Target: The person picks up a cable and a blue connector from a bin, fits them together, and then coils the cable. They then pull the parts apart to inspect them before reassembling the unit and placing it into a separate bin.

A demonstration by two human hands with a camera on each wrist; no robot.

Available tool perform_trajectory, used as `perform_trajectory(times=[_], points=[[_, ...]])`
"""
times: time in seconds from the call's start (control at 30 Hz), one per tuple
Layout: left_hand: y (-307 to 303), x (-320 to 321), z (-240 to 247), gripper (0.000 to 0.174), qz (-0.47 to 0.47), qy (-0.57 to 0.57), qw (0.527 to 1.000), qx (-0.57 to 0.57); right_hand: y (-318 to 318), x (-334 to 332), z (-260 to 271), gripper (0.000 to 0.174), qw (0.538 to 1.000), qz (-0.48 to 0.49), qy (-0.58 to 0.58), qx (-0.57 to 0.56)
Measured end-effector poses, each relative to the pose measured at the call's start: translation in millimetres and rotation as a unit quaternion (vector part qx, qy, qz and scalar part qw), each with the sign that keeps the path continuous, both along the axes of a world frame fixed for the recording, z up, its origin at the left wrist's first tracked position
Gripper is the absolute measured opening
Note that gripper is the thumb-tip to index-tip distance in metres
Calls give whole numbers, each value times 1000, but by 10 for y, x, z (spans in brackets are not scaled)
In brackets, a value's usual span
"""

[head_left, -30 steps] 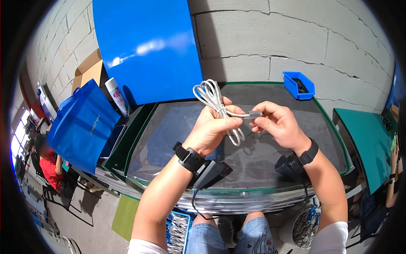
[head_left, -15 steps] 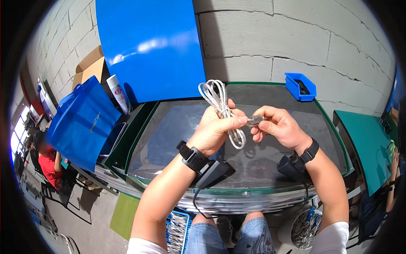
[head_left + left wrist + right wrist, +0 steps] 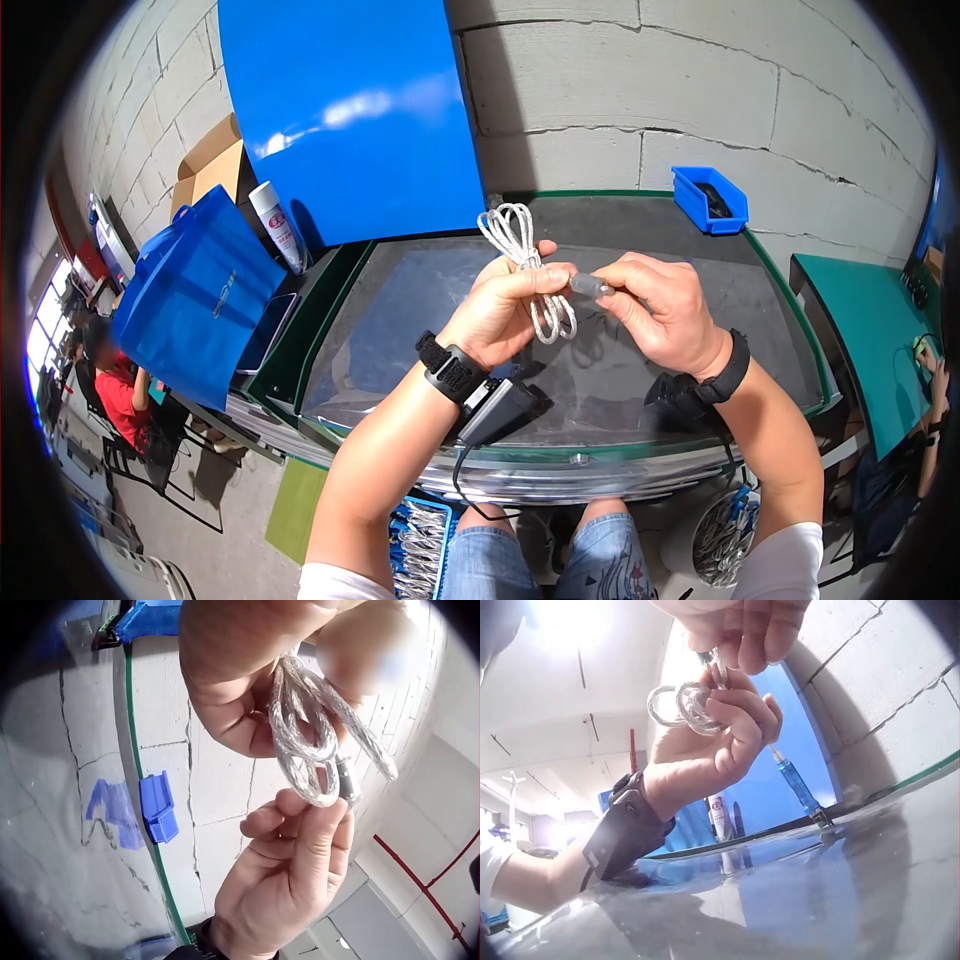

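A coiled silver-white braided cable [image 3: 510,232] is gripped by my left hand [image 3: 497,312], its loops sticking out above and below the fingers. Between the two hands lies the cable's grey see-through connector end [image 3: 590,286]. My right hand [image 3: 668,308] pinches that end between thumb and forefinger, knuckles upward. In the left wrist view the cable loops [image 3: 304,742] overlap the dark connector [image 3: 347,784], which is partly hidden by the right fingertips. A blue see-through connector [image 3: 801,784] with a dark tip shows below the left hand in the right wrist view.
Behind the dark tabletop [image 3: 640,395] a blue panel [image 3: 350,110] leans on the block wall. A blue bin [image 3: 710,202] stands back right, a spray can [image 3: 278,228] and blue bag [image 3: 200,295] at left. Below are a basket [image 3: 447,540] and bucket [image 3: 680,550] of cables.
My right hand has turned over, knuckles rising, while pinching the connector end. The left hand keeps its grip on the coil, which has shifted slightly right and its upper loops lower.
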State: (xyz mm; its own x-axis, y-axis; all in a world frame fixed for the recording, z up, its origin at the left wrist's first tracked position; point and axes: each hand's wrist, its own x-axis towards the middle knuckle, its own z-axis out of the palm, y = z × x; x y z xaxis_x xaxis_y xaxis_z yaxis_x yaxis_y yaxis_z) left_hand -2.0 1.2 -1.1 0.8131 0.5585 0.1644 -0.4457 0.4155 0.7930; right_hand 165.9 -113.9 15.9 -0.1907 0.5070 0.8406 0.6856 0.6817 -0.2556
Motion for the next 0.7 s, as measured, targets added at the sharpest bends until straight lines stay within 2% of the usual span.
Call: perform_trajectory(times=[0.17,0.4,0.47,0.7], points=[[10,-20,-2,41,-28,-9,999,33,-26,36,38,10,999,17,-36,-27],[11,-37,12,40,-28,-26,999,33,-32,-17,33,14,999,32,-6,-24],[29,-15,-11,40,-10,-13,999,31,-38,-44,20,13,996,40,78,-27],[11,-30,-15,44,-5,4,998,61,-54,-5,28,9,1000,14,21,8]])
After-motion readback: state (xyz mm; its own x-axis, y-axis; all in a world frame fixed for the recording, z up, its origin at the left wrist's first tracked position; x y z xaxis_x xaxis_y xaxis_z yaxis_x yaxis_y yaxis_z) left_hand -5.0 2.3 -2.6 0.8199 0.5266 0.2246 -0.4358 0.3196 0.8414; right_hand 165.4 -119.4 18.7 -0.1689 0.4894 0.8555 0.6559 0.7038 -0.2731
